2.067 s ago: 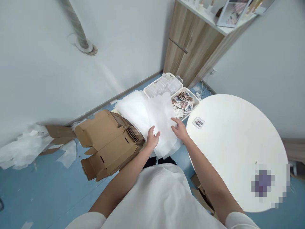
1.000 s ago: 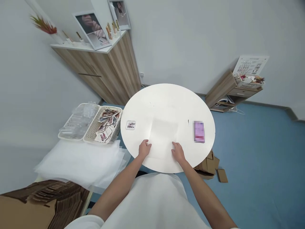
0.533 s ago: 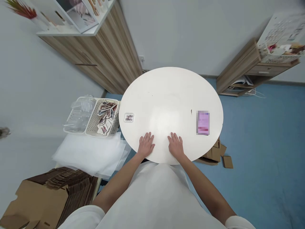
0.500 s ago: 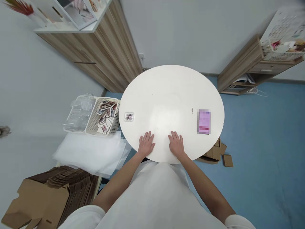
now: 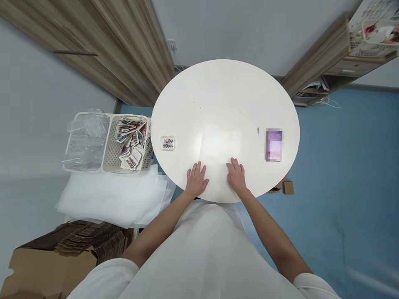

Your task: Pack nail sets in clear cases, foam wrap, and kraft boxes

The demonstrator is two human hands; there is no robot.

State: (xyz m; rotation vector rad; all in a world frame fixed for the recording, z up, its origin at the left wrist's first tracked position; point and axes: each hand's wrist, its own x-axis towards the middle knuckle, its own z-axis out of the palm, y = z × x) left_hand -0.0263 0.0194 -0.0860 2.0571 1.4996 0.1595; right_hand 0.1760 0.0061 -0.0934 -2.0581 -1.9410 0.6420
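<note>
Both hands rest near the close edge of a white round table (image 5: 218, 95). My left hand (image 5: 196, 181) lies palm down with its fingers spread, holding nothing. My right hand (image 5: 237, 176) also lies on the tabletop, fingers stretched out and nothing in them. Left of my left hand is a small clear plastic case (image 5: 168, 143) with rows of dark reddish pieces inside. To the right of my right hand sits a purple rectangular item (image 5: 274, 145), blurred by pixelation. A tiny dark mark or scrap (image 5: 258, 131) shows beside it.
Left of the table, one white basket (image 5: 106, 154) holds printed cards (image 5: 132, 143), its neighbour clear plastic packaging (image 5: 89, 141). White sheets (image 5: 109, 195) and folded cardboard boxes (image 5: 52, 265) lie closer. Wooden cabinets (image 5: 124, 45) stand behind; a small brown box (image 5: 288, 187) is at right.
The view has tilted down and closer, so the table appears higher and larger. My hands stay on the tabletop, with my right hand's fingers slightly shifted. The case and purple item remain on the table.
</note>
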